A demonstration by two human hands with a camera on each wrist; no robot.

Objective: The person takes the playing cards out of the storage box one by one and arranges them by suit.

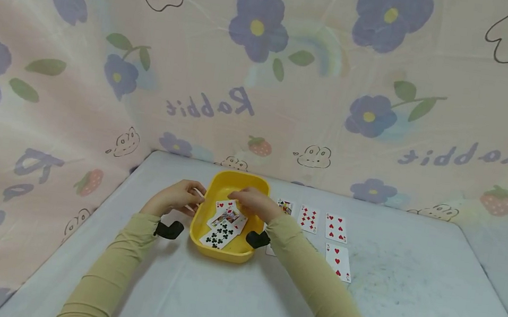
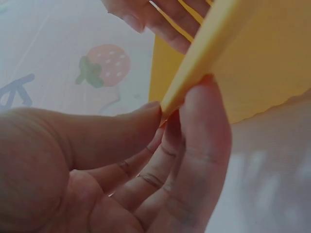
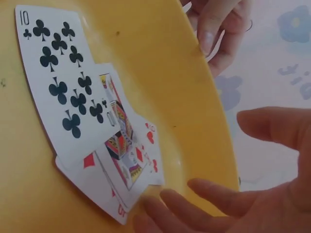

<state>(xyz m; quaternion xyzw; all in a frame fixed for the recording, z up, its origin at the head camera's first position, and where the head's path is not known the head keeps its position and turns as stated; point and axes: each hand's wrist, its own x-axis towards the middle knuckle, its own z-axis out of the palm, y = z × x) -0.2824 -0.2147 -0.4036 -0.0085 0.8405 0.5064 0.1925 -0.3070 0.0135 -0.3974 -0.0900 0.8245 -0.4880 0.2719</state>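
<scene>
A yellow plastic tray (image 1: 222, 255) stands on the white table, with several playing cards lying loosely overlapped in it. On top is the ten of clubs (image 3: 60, 92); under it are a red face card (image 3: 127, 150) and a heart card (image 3: 153, 145). My left hand (image 1: 181, 196) pinches the tray's left rim (image 2: 194, 53) between thumb and index finger in the left wrist view. Over the tray's far right part, my right hand (image 1: 253, 202) has thumb and fingers spread, holding nothing visible. In the right wrist view its fingertips (image 3: 167, 196) are beside the cards' edge.
Face-up cards lie right of the tray: a black face card (image 1: 285, 206), a diamond card (image 1: 308, 219), the six of hearts (image 1: 336, 228) and the three of hearts (image 1: 338, 262). My right forearm hides part of that area. A patterned curtain (image 1: 263, 85) rises behind the table.
</scene>
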